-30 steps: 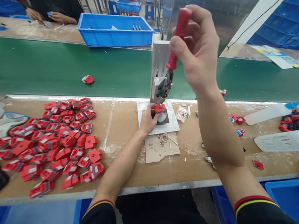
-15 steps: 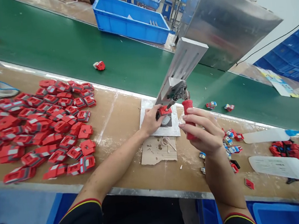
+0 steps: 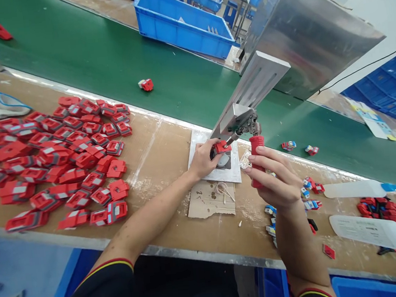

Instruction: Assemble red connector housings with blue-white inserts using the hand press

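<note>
With closed fingers, my left hand [image 3: 204,159] holds a red plastic toy part [image 3: 221,147] on the base of a metal toggle-clamp press [image 3: 239,121]. The tip of the clamp's spindle is at the red part; whether it presses down I cannot tell. My right hand [image 3: 277,176] is wrapped round the clamp's red handle [image 3: 257,150], to the right of the part. Beneath lies a light metal base plate [image 3: 235,173]. In front of it is a torn piece of cardboard [image 3: 206,199] with cotton swabs on it.
Many red toy parts [image 3: 55,157] are heaped on the left of the bench. A green conveyor belt [image 3: 88,61] runs behind, carrying a few toy pieces. Two white squeeze bottles [image 3: 367,230] lie on the right near small toy vehicles. A blue crate [image 3: 182,24] stands beyond the belt.
The view has shifted slightly, moving most things a little to the right. Both hands keep their hold. Another red piece shows on the belt at far left.
</note>
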Demonstrator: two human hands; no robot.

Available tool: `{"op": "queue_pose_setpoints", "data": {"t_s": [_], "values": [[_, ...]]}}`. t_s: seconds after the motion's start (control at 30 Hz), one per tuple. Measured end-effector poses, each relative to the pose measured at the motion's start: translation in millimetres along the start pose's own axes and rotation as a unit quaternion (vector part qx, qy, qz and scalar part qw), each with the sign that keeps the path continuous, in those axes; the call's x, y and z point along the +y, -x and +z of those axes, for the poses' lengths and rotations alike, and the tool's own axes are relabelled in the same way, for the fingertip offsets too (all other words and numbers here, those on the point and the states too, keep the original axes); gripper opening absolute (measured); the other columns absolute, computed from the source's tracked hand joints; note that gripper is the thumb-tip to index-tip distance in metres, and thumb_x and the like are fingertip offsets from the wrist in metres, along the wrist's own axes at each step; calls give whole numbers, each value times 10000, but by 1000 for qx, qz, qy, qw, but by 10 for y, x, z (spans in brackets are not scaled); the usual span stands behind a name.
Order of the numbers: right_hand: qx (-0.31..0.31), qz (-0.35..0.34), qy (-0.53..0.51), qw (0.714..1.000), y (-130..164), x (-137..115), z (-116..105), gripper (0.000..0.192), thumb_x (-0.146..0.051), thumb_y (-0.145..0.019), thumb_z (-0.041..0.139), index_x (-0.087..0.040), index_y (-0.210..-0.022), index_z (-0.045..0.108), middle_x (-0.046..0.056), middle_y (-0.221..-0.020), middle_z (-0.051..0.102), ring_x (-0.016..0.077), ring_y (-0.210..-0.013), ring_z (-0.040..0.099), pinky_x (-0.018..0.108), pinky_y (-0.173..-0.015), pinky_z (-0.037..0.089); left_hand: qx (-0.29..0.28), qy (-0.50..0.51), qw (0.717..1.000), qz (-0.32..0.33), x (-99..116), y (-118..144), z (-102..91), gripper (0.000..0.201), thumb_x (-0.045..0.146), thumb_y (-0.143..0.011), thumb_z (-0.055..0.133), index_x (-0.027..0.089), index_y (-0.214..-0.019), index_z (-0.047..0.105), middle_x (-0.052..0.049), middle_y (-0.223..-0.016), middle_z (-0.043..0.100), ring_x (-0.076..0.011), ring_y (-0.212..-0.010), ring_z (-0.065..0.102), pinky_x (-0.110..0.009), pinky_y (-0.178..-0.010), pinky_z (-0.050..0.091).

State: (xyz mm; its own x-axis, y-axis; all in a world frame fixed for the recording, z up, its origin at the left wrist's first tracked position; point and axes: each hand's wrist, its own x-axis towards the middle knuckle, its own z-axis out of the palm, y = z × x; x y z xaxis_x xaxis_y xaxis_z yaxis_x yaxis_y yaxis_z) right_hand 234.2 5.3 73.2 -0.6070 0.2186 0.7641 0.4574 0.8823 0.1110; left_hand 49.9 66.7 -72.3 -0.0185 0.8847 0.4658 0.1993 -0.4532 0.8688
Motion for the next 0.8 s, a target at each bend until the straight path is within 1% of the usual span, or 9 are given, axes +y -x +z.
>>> {"op": "queue_pose_setpoints", "data": {"t_s": [0.07,0.23,0.33,0.5,0.57,0.63,0.7,0.77,0.8], "values": [[6,1,4,1000,20,0,2,376,-62,-963,633,-307,-1220,755,39,-1155,816,257,-1205,752,435,-926,693,-1,-6,1000,3,2,1,-1,348,221,-850,773,247,-1178,660,-78,-1115,790,-268,-992,744,-452,-1012,480],[-1,-6,4,1000,-65,35,-76,361,-151,-998,631,-372,-1260,744,12,-1183,817,268,-1186,760,457,-900,701,-7,-32,999,11,0,9,3,346,228,-863,759,237,-1187,637,-88,-1106,788,-270,-1018,739,-445,-1002,488],[-21,-5,8,1000,-40,19,-50,351,-141,-993,635,-363,-1240,748,18,-1186,815,265,-1203,753,449,-911,696,-6,-35,999,11,-6,14,8,351,225,-859,762,236,-1185,635,-86,-1116,789,-269,-1015,739,-442,-1007,486],[6,12,9,1000,105,-51,41,447,-78,-926,648,-323,-1296,703,44,-1194,804,282,-1235,741,466,-926,683,1,-17,1000,4,-7,12,8,363,213,-829,787,249,-1164,652,-63,-1105,794,-265,-985,742,-424,-995,476],[-28,18,-12,999,101,-65,-7,382,-176,-949,617,-290,-1307,688,71,-1215,792,307,-1265,721,497,-934,669,5,-13,1000,-2,3,9,4,366,194,-807,797,247,-1141,657,-54,-1075,792,-262,-960,739,-419,-988,473],[-76,30,-40,996,16,-65,-111,307,-343,-1022,511,-274,-1246,709,86,-1197,791,325,-1271,712,523,-946,645,3,-8,1000,-13,18,4,-1,355,178,-787,810,243,-1104,663,-49,-1035,784,-262,-928,728,-423,-978,469],[-88,48,-60,993,-162,-58,-228,472,-495,-1090,318,-285,-1140,738,68,-1065,808,301,-1151,754,519,-943,617,0,13,999,-31,33,-5,-7,354,154,-758,833,243,-1060,671,-38,-985,772,-256,-888,706,-427,-976,464],[-85,67,-65,992,-419,-53,-300,642,-570,-1108,167,-304,-1051,749,29,-854,783,228,-889,771,484,-917,594,18,80,994,-65,40,-19,-6,377,108,-702,875,239,-1000,686,-18,-905,755,-237,-831,670,-430,-996,456],[-96,80,-65,990,-559,-52,-302,666,-583,-1112,151,-307,-1015,750,8,-765,748,190,-763,738,462,-900,585,35,124,988,-86,38,-27,-1,388,86,-672,898,234,-965,691,-7,-860,743,-225,-803,649,-430,-1010,452]]}}
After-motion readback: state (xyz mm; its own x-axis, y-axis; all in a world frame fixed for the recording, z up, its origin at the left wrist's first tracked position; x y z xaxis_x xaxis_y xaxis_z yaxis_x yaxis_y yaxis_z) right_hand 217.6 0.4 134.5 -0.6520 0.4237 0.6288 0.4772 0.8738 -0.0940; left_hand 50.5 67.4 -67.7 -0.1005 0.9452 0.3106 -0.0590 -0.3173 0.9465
